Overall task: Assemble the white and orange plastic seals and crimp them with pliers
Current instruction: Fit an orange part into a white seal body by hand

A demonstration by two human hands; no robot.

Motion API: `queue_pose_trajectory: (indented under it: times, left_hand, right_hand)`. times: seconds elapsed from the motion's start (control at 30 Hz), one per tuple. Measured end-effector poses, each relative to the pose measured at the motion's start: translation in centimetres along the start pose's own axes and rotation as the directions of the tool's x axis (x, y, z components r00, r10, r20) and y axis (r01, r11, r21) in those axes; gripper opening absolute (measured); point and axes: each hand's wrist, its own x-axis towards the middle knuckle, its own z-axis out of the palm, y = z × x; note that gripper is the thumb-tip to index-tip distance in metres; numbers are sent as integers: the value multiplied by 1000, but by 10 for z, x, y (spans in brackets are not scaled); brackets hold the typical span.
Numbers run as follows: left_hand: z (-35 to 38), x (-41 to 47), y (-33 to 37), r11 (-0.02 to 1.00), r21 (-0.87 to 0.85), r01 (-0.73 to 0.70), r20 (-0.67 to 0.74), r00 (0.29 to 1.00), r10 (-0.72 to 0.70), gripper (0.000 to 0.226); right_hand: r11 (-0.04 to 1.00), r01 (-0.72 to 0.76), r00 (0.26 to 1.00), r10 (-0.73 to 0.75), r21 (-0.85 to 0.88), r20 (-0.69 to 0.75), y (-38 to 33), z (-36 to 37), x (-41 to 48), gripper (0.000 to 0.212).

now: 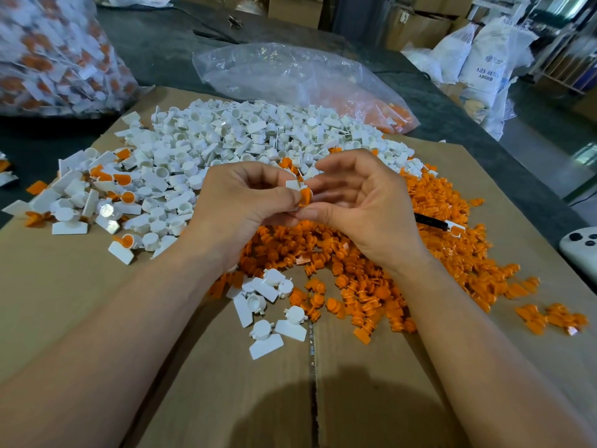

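White seal body (293,185) and orange insert (305,196): pinched between the left hand (239,205) and the right hand (365,205) and largely covered by fingertips; their fit cannot be told. Black-handled tool (431,220): partly hidden behind the right hand. Bag of seals (48,59), blurred, and white controller (581,250): cut by frame edges.

Looks like a small plastics factory or warehouse floor tbh: cartons (290,8) stacked at the back, white sacks (484,59) printed ABS RESIN, a big bag (55,53) of white-and-orange pieces, loose parts (226,137) heaped on flattened cardboard (64,270).
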Motion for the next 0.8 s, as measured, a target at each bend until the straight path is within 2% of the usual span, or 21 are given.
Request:
queue_pose_trajectory:
  times: [0.27,0.47,0.8]
  left_hand:
    - [0,0,1,1000,-4,0,8,1000,0,23]
    - [1,1,1,1000,-6,23,11,1000,-23,23]
    - [-1,1,0,999,-4,33,27,999,-33,19]
  right_hand:
    - [1000,20,1000,-20,-10,-7,3,0,0,39]
    - [997,70,997,-71,19,40,4,0,0,26]
    - [997,64,996,-66,32,64,5,1,0,28]
